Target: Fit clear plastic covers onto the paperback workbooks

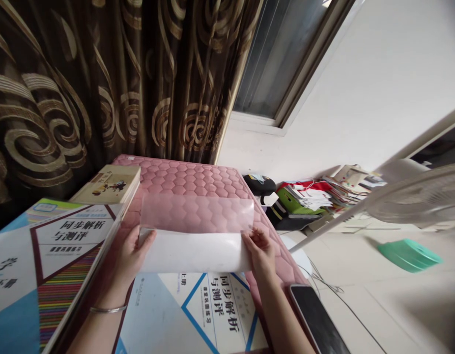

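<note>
A clear plastic sheet [198, 212] with an opaque white lower part [194, 253] is stretched between my hands, above a pink quilted surface. My left hand [133, 253] pinches its left edge, thumb on top, and a silver bracelet [108, 309] circles that wrist. At the right edge, the fingers of my right hand [260, 250] close on the sheet near where the clear and white parts meet. Below it lies a workbook [190, 309] with a light blue and white cover, its upper edge hidden by the white part.
More workbooks [58, 260] and a beige book [107, 184] are piled on the left of the pink quilted surface [183, 172]. A phone [318, 319] rests at its right edge. Beyond stand a fan [419, 194], a green plastic object [410, 254] and piled papers [310, 196]. A cable crosses the floor.
</note>
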Demonstrator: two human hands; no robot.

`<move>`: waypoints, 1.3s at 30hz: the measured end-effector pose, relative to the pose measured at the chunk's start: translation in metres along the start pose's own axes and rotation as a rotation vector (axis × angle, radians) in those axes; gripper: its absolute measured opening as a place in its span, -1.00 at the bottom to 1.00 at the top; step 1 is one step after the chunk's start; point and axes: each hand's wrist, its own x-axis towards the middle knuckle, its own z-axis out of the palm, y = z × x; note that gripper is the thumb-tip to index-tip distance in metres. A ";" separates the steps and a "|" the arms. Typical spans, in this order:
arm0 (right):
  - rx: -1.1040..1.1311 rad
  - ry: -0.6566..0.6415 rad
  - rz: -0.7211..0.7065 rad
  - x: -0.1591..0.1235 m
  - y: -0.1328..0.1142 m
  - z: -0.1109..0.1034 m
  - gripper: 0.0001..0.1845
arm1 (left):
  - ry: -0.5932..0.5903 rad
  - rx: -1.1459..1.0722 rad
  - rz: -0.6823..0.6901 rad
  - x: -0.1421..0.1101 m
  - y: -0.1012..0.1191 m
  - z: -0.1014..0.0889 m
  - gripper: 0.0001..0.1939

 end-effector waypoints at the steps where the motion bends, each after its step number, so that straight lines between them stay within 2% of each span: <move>1: -0.004 -0.003 -0.006 0.000 0.000 0.000 -0.50 | -0.005 -0.003 -0.001 0.000 -0.001 0.000 -0.57; 6: -0.057 -0.009 -0.024 0.002 0.002 -0.003 -0.53 | -0.016 -0.022 -0.013 0.000 -0.001 0.001 -0.62; 12: -0.033 -0.011 0.025 0.002 0.005 -0.006 -0.56 | 0.033 0.034 -0.014 -0.003 0.007 0.001 -0.64; 17: -0.036 -0.082 0.104 -0.002 0.001 -0.009 -0.62 | 0.037 0.072 -0.002 -0.001 -0.006 -0.002 -0.62; 23: -0.031 -0.118 0.220 -0.003 0.001 -0.014 -0.65 | -0.017 -0.053 -0.039 0.002 -0.013 -0.003 -0.62; 30: -0.039 -0.092 0.205 -0.002 0.001 -0.012 -0.65 | -0.029 -0.072 -0.061 -0.001 -0.003 -0.003 -0.63; 39: -0.044 -0.135 0.233 0.000 0.002 -0.013 -0.60 | 0.017 -0.024 -0.014 0.002 -0.011 -0.004 -0.65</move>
